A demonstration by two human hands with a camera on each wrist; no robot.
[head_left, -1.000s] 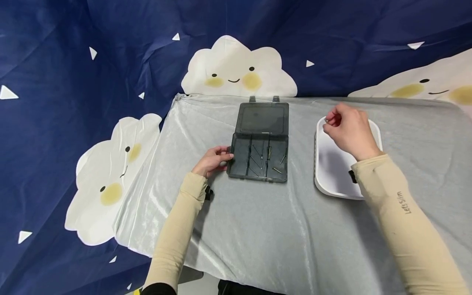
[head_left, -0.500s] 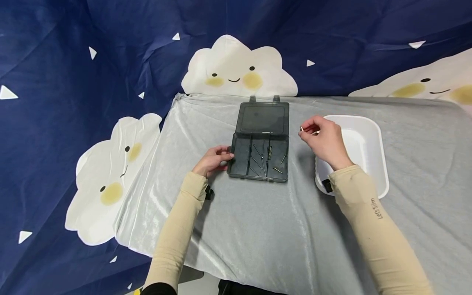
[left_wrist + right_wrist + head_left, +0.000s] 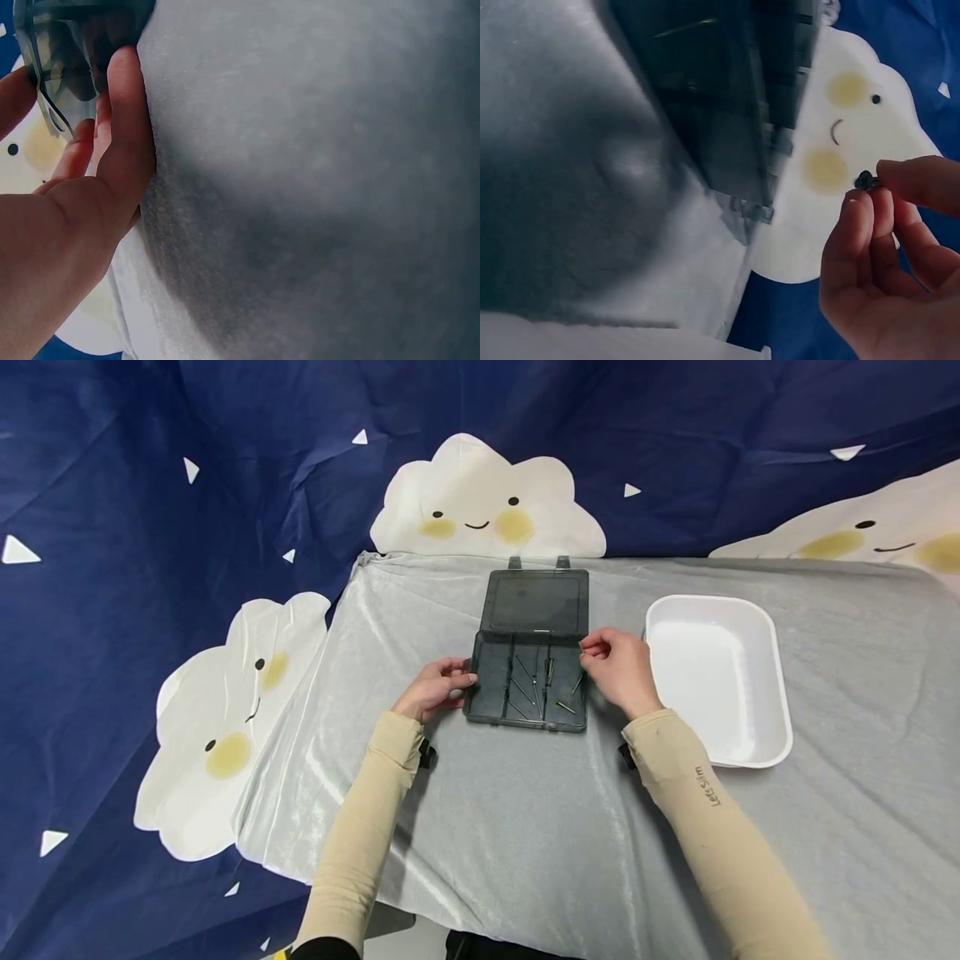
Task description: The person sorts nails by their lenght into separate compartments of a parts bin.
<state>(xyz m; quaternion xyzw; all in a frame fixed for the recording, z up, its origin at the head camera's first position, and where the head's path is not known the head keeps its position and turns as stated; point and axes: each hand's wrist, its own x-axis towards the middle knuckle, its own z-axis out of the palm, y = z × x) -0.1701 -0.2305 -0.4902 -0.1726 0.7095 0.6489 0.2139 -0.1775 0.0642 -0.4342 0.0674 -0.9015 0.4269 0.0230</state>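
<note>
A dark see-through compartment box [image 3: 487, 693] lies with its lid [image 3: 536, 600] folded back, several screws [image 3: 566, 707] loose in its compartments. My left hand [image 3: 431, 687] grips the box's left side, thumb at the rim; in the left wrist view the fingers [image 3: 124, 112] lie along its wall. Over the box's right edge, my right hand [image 3: 621, 670] pinches a small screw [image 3: 865, 180] between thumb and fingertips. Its dark head shows in the right wrist view, while the fingers mostly hide the shank.
Right of the box stands a white plastic basin [image 3: 782, 714], close to the right forearm. A grey cloth [image 3: 525, 827] covers the table, with a blue curtain [image 3: 285, 427] of printed clouds behind and to the left.
My right hand has travelled left from above the white basin to the box's right edge, carrying the small screw. The left hand keeps its grip on the box.
</note>
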